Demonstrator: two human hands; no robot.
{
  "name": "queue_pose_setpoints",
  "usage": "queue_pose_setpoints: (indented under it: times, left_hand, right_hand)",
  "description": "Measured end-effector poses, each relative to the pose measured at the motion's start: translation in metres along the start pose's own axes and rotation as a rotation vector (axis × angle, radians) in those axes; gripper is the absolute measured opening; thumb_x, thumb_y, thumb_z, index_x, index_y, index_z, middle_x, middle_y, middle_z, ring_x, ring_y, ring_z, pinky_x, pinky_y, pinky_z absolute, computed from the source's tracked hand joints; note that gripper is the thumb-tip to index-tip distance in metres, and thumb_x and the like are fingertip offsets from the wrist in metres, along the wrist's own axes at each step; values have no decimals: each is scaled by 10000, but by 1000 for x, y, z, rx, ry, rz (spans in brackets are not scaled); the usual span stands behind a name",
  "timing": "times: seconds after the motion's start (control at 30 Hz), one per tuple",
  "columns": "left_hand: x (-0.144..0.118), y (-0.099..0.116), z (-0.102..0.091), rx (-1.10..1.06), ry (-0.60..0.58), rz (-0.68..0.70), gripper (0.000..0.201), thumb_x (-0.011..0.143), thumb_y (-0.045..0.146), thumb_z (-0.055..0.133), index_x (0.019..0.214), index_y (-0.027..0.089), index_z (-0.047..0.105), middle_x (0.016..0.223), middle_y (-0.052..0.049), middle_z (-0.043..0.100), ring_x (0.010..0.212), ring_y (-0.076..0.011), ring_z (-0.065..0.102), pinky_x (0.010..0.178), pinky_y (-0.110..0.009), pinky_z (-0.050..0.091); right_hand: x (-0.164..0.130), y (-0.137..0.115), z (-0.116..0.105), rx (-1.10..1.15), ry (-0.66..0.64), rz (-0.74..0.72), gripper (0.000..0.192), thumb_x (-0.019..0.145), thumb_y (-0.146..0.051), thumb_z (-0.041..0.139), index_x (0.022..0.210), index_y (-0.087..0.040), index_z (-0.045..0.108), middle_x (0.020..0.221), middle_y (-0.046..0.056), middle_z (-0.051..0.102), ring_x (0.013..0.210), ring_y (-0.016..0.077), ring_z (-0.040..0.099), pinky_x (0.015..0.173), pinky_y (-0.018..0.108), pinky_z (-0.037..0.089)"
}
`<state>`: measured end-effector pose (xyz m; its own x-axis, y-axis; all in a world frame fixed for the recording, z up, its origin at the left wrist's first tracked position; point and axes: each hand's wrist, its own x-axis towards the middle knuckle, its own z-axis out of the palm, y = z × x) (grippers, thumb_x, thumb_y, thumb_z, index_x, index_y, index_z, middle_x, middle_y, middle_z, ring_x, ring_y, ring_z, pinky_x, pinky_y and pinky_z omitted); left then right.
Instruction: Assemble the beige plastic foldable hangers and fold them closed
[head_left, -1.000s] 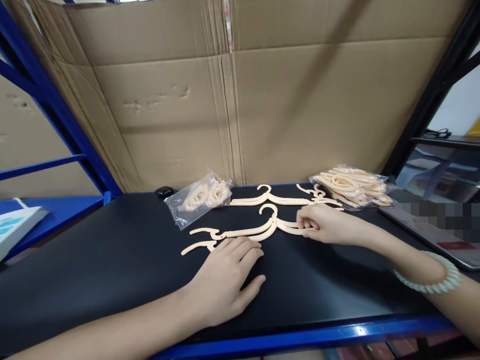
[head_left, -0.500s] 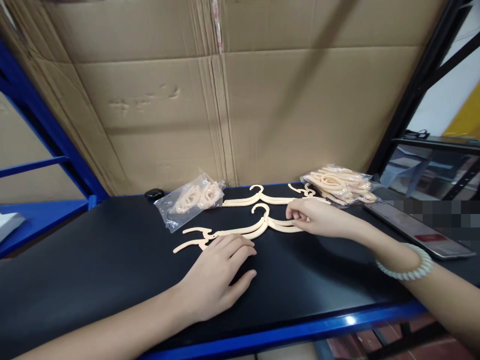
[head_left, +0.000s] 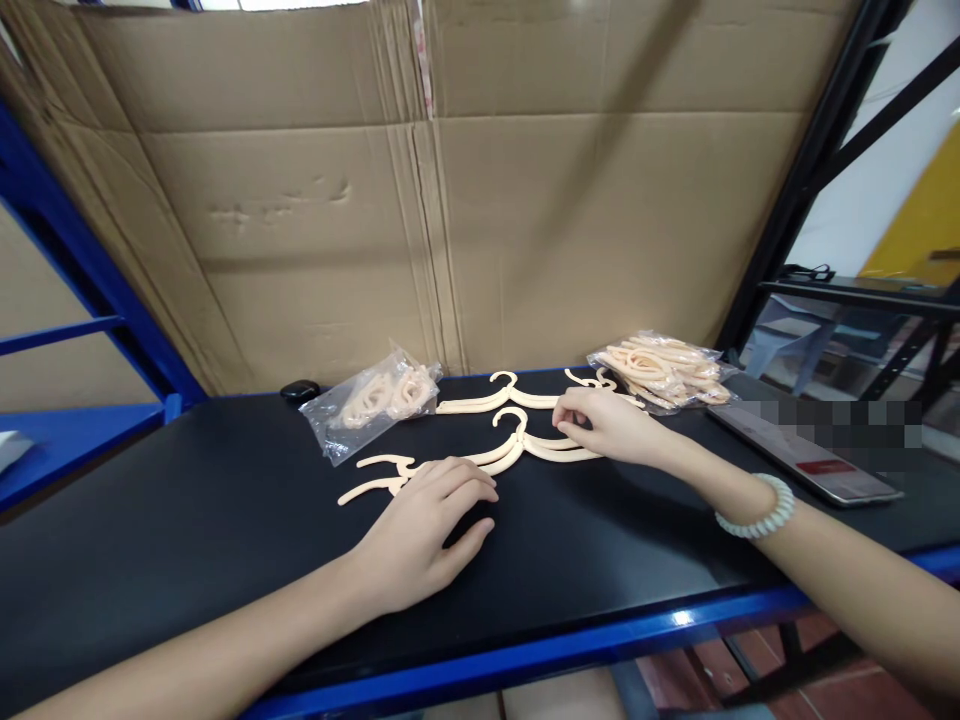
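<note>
A pale peach clothes hanger (head_left: 504,457) lies on the black tabletop (head_left: 187,520), with doubled arms and one visible hook. My left hand (head_left: 427,520) rests over its left arm, fingers stretched and thumb apart; hook-like end pieces (head_left: 373,491) stick out beyond it. At the right arm, my right hand (head_left: 604,425) has its fingers curled. The fingertips are partly hidden, so I cannot see whether they grip the hanger. Just behind lies a second peach hanger (head_left: 471,405), its right part partly covered by my right hand.
A clear bag of small peach parts (head_left: 367,400) lies at back left, beside a small black object (head_left: 299,391). Another bag of peach pieces (head_left: 664,370) lies at back right, near a phone (head_left: 817,465). Cardboard (head_left: 300,230) stands behind; a blue edge (head_left: 525,650) runs along the front.
The camera view has shifted slightly, moving the scene a little left. Both hands stay at the near hanger, with almost the same finger poses.
</note>
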<state>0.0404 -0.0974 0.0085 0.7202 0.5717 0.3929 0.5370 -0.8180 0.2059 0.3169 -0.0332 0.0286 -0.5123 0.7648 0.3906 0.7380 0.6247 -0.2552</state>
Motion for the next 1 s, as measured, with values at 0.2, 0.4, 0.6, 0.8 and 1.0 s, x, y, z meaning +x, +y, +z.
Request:
queue_pose_setpoints:
  times: [0.2, 0.4, 0.6, 0.8, 1.0]
  left_hand:
    - [2, -8, -1, -55, -21, -5, 167, 893, 183, 490, 1046, 212, 551, 1076, -55, 606, 1010, -203, 541, 887, -379, 454]
    - [2, -10, -2, -78, -5, 9, 168, 891, 161, 486, 1033, 214, 558, 1055, -52, 610, 1004, -202, 539, 880, -377, 449]
    - [1, -6, -2, -87, 10, 54, 175, 886, 143, 489, 1031, 214, 557, 1054, -44, 624, 1009, -197, 545, 884, -373, 445]
    - [3, -7, -3, -82, 30, 62, 181, 881, 142, 487, 1026, 211, 571, 1037, -51, 629, 998, -201, 554, 874, -371, 459]
    - [3, -5, -5, -74, 36, 66, 181, 881, 149, 480, 1018, 212, 581, 1022, -58, 634, 987, -206, 564, 870, -371, 470]
  right_hand:
    - [4, 10, 5, -31, 42, 24, 131, 768, -112, 525, 779, -160, 646, 759, 30, 629, 674, 135, 545, 642, 256, 396]
    - [5, 14, 10, -27, 85, 35, 240, 709, -29, 484, 758, -168, 673, 718, 22, 647, 642, 127, 551, 630, 244, 403]
    - [5, 11, 6, 29, 195, 28, 256, 677, -2, 479, 699, -174, 668, 682, 0, 665, 608, 117, 570, 620, 232, 415]
    - [6, 8, 7, 53, 219, 52, 289, 669, 12, 461, 686, -176, 680, 697, 0, 705, 608, 119, 604, 617, 224, 432]
    - [8, 19, 12, 98, 244, 80, 294, 697, -12, 463, 753, -173, 703, 767, 20, 727, 690, 141, 641, 669, 247, 467]
